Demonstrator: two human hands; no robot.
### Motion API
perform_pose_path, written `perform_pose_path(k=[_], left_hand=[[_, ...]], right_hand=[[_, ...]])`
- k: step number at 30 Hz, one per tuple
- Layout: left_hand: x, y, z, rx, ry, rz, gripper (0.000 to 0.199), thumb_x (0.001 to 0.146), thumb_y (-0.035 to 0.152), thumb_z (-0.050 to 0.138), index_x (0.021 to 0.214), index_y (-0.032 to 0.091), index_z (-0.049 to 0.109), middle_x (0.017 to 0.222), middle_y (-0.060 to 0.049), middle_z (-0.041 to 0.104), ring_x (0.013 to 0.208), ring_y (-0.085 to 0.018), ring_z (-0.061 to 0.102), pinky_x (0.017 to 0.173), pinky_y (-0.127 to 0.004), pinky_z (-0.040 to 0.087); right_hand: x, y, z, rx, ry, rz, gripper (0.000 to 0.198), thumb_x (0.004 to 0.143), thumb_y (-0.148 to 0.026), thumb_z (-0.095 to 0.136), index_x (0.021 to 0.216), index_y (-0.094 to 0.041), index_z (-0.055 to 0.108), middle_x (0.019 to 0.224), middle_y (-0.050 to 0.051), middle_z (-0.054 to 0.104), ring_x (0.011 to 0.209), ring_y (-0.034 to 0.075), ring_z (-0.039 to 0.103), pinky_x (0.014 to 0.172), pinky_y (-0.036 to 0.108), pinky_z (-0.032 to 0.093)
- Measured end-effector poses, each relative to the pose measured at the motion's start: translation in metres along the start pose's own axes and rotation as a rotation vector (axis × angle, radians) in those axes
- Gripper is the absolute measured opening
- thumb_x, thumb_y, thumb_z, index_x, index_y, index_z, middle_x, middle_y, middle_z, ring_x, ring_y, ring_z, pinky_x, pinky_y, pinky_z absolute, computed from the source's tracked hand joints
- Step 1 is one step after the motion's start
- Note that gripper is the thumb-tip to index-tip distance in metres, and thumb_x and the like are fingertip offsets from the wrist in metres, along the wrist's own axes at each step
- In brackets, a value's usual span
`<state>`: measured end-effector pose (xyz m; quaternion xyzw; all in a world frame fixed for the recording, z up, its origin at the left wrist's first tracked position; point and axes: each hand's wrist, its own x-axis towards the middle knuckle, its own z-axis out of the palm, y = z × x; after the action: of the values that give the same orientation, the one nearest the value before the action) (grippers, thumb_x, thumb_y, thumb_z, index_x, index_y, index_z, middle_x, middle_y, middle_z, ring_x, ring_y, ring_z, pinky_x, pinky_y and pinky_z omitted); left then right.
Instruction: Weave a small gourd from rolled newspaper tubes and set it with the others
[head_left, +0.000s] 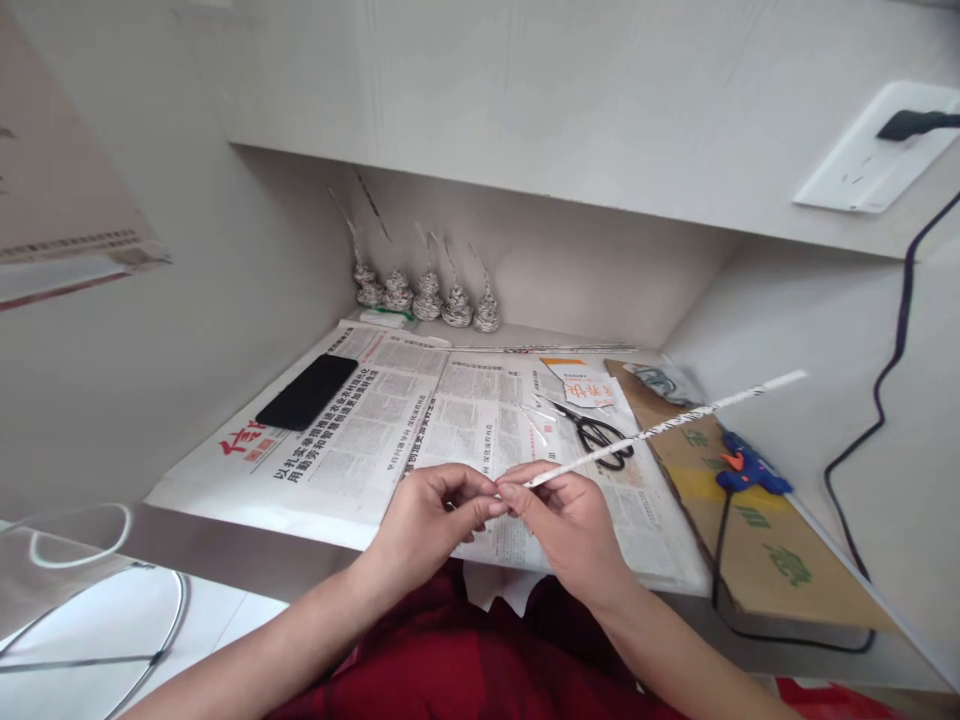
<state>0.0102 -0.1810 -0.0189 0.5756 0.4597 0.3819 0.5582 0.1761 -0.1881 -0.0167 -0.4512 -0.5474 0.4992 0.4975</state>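
Observation:
A thin rolled newspaper stick (667, 425) runs from my fingers up to the right, its far end plain white. My right hand (566, 525) pinches it near its lower end between thumb and forefinger. My left hand (431, 520) is closed, thumb and fingertips pressed together at the stick's near tip, touching the right fingertips. The tip itself is mostly hidden by the fingers. Under the hands lies a spread newspaper (360, 490). Black-handled scissors (600, 435) rest on it behind the stick, close to a torn piece of printed paper (577, 385).
Several woven paper gourds (486, 308) stand along the back wall. In front of them lie more thin paper sticks (540, 349). A black phone-like slab (307, 392) is at left. On the right, a blue glue gun (750, 470) with a black cord sits on cardboard (780, 540).

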Motion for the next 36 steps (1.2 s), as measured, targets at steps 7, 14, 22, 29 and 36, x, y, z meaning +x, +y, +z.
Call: perform_pose_path(k=[7, 14, 22, 29, 36], left_hand=[[0.0, -0.001, -0.001, 0.168, 0.057, 0.082, 0.026, 0.08, 0.04, 0.065, 0.075, 0.015, 0.068, 0.066, -0.002, 0.064, 0.058, -0.01, 0.054, 0.055, -0.021, 0.046], [0.005, -0.002, -0.001, 0.248, 0.102, 0.149, 0.028, 0.083, 0.044, 0.061, 0.078, 0.017, 0.068, 0.066, 0.0, 0.063, 0.057, -0.01, 0.053, 0.055, -0.021, 0.045], [0.016, 0.016, -0.016, 0.598, 0.177, 0.337, 0.022, 0.089, 0.038, 0.055, 0.09, 0.023, 0.071, 0.084, -0.002, 0.073, 0.074, -0.015, 0.064, 0.067, -0.026, 0.047], [0.057, 0.038, -0.021, 0.943, 0.228, 0.533, 0.022, 0.091, 0.036, 0.051, 0.091, 0.024, 0.071, 0.09, -0.003, 0.073, 0.082, -0.02, 0.066, 0.075, -0.03, 0.046], [0.119, 0.038, -0.014, 0.993, 0.184, 0.517, 0.025, 0.093, 0.032, 0.047, 0.089, 0.022, 0.069, 0.091, -0.005, 0.074, 0.084, -0.021, 0.067, 0.072, -0.027, 0.044]], right_hand=[[0.008, -0.005, -0.005, -0.059, -0.046, 0.043, 0.015, 0.077, -0.031, 0.072, 0.071, -0.018, 0.071, 0.062, 0.0, 0.065, 0.062, 0.012, 0.058, 0.061, 0.025, 0.045], [0.019, 0.005, -0.012, 0.005, -0.028, 0.093, 0.025, 0.075, -0.041, 0.074, 0.069, -0.018, 0.066, 0.058, -0.002, 0.057, 0.051, 0.009, 0.047, 0.048, 0.023, 0.035], [0.037, -0.007, -0.031, 0.145, -0.042, 0.163, 0.033, 0.075, -0.047, 0.073, 0.071, -0.017, 0.063, 0.065, 0.0, 0.059, 0.056, 0.01, 0.05, 0.045, 0.021, 0.032], [0.072, -0.014, -0.055, 0.289, 0.016, 0.264, 0.031, 0.068, -0.041, 0.08, 0.069, -0.014, 0.064, 0.069, 0.003, 0.065, 0.054, 0.009, 0.054, 0.043, 0.02, 0.034], [0.114, -0.007, -0.083, 0.481, 0.008, 0.309, 0.024, 0.076, -0.028, 0.075, 0.095, -0.014, 0.071, 0.075, 0.003, 0.068, 0.058, 0.009, 0.058, 0.049, 0.02, 0.043]])
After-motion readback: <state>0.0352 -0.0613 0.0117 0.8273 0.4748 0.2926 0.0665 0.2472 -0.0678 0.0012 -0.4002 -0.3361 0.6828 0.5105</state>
